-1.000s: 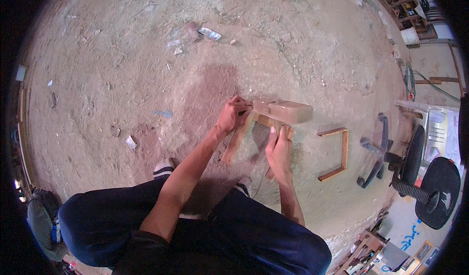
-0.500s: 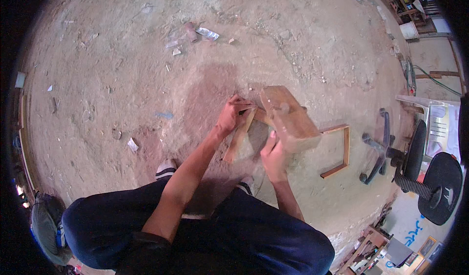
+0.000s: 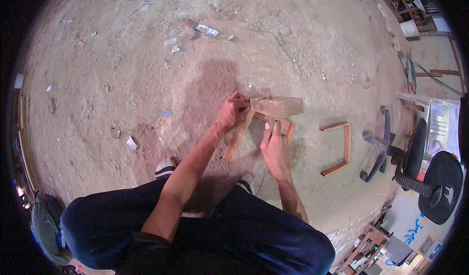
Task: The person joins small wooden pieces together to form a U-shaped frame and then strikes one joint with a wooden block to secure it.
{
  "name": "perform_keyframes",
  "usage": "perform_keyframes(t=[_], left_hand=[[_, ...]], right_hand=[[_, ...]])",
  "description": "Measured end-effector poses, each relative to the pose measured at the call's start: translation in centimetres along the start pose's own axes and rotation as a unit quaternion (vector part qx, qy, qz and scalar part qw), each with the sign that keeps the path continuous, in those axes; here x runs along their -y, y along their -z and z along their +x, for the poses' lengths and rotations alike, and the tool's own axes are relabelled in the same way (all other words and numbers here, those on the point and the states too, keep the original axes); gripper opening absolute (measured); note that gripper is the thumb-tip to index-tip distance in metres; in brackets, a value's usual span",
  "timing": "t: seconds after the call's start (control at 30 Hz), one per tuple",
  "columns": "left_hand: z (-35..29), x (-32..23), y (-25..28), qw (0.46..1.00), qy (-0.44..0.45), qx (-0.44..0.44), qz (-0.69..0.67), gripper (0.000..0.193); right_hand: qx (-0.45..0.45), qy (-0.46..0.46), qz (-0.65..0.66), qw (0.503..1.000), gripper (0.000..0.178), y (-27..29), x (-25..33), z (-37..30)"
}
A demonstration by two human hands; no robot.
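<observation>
Hands: left (image 3: 228, 115) grips wooden block (image 3: 277, 106), right (image 3: 274, 145) steadies frame (image 3: 240, 134) (dirt floor).

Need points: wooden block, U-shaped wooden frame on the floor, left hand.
wooden block (image 3: 278, 106), head view, on its broad side face.
U-shaped wooden frame (image 3: 346, 142), head view, on its long middle rail.
left hand (image 3: 228, 114), head view, on the back of the hand.

Illumination is even and moderately bright, warm in tone. Shadows are soft; a faint one lies on the dirt floor (image 3: 122, 79) beneath the wooden block (image 3: 277, 106). Fisheye distortion bends the edges, and a black vignette rings the frame. The block shows slight motion blur. No glare.
</observation>
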State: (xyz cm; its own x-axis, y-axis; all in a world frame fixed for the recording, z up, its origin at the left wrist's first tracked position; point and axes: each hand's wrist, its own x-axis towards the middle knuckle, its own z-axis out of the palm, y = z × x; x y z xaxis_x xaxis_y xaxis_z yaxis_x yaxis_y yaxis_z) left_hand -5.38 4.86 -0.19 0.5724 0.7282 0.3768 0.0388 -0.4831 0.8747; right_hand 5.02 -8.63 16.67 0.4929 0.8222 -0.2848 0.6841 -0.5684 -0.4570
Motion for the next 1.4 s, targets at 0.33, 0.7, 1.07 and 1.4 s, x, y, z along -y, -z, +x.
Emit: perform_keyframes(t=[0.33, 0.7, 1.07, 1.4], left_hand=[[-0.1, 0.2, 0.2, 0.998, 0.03, 0.01, 0.047, 0.031], [-0.2, -0.6, 0.2, 1.0, 0.01, 0.008, 0.021, 0.039], [0.5, -1.2, 0.0, 1.0, 0.019, -0.003, 0.006, 0.031], [0.3, -1.5, -0.1, 0.999, 0.04, 0.003, 0.005, 0.03]], right_hand=[[0.033, -0.044, 0.014, 0.998, 0.034, 0.3, 0.6, -0.3], [-0.122, 0.132, -0.05, 0.982, 0.038, -1.2, -0.8, -0.7], [-0.204, 0.166, -0.026, 0.964, 0.038, -1.8, -2.1, -0.7], [-0.207, 0.184, 0.004, 0.961, 0.035, -0.8, -1.2, -1.2]])
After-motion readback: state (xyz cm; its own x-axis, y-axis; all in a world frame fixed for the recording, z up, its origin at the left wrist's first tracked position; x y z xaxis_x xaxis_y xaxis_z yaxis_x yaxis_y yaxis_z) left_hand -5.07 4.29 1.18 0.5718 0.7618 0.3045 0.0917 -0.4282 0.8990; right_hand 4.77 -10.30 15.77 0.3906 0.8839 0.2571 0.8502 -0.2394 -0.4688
